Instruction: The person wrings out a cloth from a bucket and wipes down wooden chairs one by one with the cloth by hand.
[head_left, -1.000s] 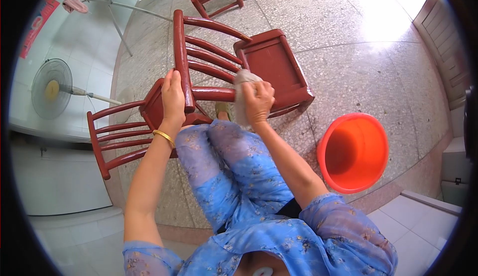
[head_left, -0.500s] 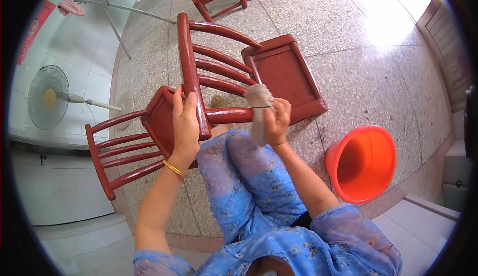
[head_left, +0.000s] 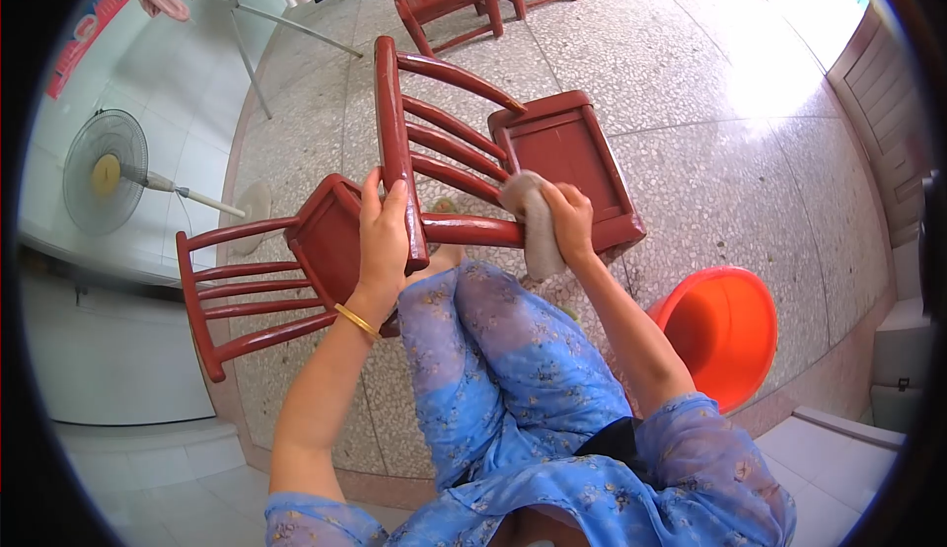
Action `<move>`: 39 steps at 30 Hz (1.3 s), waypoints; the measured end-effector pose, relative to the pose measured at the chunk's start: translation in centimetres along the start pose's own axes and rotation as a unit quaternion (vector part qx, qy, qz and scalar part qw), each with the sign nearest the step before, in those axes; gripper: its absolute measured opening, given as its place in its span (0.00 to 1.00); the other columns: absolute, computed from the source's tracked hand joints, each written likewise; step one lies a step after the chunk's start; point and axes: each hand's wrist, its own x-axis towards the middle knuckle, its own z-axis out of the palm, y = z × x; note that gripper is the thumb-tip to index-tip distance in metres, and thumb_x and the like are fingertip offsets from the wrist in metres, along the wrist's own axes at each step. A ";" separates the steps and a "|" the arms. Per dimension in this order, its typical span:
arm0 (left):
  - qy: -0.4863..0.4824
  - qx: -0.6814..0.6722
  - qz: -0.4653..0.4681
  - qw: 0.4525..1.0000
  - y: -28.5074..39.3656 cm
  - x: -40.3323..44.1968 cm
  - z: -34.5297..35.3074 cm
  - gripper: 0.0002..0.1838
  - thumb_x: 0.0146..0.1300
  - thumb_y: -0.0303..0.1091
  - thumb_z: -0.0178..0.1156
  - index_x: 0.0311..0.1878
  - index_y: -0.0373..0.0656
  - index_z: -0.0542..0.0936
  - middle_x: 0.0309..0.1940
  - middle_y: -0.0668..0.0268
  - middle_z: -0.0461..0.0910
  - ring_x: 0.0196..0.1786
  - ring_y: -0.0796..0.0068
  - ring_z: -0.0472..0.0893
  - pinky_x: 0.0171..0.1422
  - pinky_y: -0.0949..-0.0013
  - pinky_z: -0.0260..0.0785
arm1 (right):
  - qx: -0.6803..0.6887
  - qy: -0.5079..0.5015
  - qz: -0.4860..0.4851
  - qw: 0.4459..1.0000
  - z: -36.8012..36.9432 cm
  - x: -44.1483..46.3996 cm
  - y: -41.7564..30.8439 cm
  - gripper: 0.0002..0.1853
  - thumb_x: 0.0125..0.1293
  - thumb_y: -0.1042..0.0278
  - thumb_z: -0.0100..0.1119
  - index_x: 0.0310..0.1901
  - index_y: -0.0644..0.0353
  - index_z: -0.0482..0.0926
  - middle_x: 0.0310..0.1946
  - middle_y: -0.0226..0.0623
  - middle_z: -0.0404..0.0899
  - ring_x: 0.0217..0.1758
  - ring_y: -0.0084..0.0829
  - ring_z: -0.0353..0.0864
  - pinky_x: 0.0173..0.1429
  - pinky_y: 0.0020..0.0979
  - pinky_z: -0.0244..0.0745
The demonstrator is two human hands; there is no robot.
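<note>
A glossy red wooden chair [head_left: 567, 147] stands before my knees, its slatted backrest toward me. My left hand [head_left: 383, 236] grips the top rail of that backrest near its lower end, the thumb on the near side. In my right hand [head_left: 570, 219] is a greyish cleaning cloth [head_left: 538, 236], bunched and pressed around the backrest post where it meets the seat. Part of the cloth hangs below the post. The fingers of the right hand are partly hidden behind the cloth.
Another red chair [head_left: 330, 236] stands close on the left. An orange-red bucket [head_left: 725, 335] sits on the floor at right. A standing fan [head_left: 104, 170] and a metal drying rack [head_left: 237, 4] are at left. More red chairs [head_left: 449, 0] stand at the back.
My right hand and the cloth have shifted slightly right along the backrest post, toward the seat. My left hand keeps its hold on the rail. The whole view has moved a little.
</note>
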 end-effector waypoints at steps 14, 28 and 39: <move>-0.011 -0.001 -0.037 0.999 1.0 -0.5 0.4 0.27 0.75 0.39 0.49 0.72 0.37 0.58 0.50 0.63 0.73 0.46 0.80 0.75 0.50 0.73 0.71 | -0.113 -0.250 -0.201 0.941 7.5 4.1 -8.0 0.24 0.57 0.55 0.69 0.55 0.55 0.81 0.52 0.42 0.73 0.55 0.42 0.77 0.61 0.36 0.71; 0.006 0.015 -0.006 1.000 -0.6 0.5 -0.5 0.25 0.74 0.36 0.49 0.70 0.38 0.60 0.39 0.62 0.76 0.40 0.78 0.78 0.43 0.72 0.76 | -0.157 -0.257 -0.187 0.935 5.7 5.7 -4.0 0.25 0.51 0.55 0.71 0.49 0.58 0.84 0.45 0.48 0.78 0.53 0.47 0.78 0.59 0.40 0.73; -0.002 0.001 -0.034 0.999 1.1 -0.5 0.4 0.27 0.74 0.37 0.50 0.71 0.37 0.59 0.46 0.64 0.74 0.43 0.80 0.74 0.47 0.72 0.70 | -0.108 -0.303 -0.198 0.926 6.0 6.4 -4.9 0.25 0.53 0.58 0.73 0.53 0.58 0.83 0.49 0.43 0.78 0.53 0.41 0.80 0.59 0.36 0.73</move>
